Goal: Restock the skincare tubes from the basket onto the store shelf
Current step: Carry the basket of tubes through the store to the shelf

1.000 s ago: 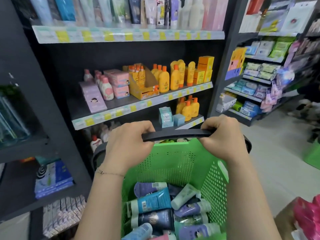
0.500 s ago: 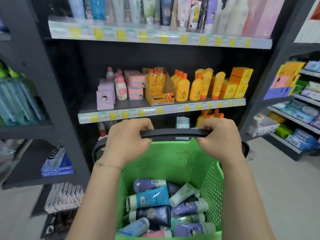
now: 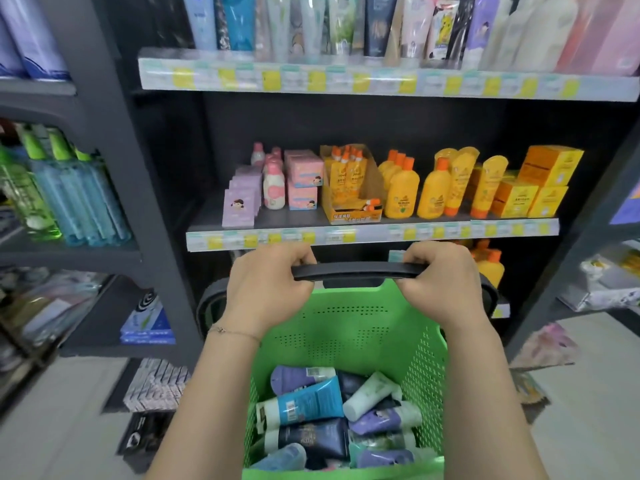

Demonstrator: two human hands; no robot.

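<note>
While left hand (image 3: 266,289), right hand (image 3: 441,289) clamp basket handle (image 3: 356,270), blue tube (image 3: 311,401) lies crosswise, cap (image 3: 266,414) leftward.

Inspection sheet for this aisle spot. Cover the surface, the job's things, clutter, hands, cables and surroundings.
surface: top shelf is lined with upright tubes.
job's things: green basket holds a loose pile of skincare tubes lying on their sides; none has been taken out yet.
clutter: stacked packets sit low at the left foot of the unit.
hands: left hand and right hand both grip the black handle.
cables: nothing seen.
surroundings: middle shelf carries yellow bottles and pink boxes; green and blue bottles stand on the unit to the left; pale floor at the right.
</note>
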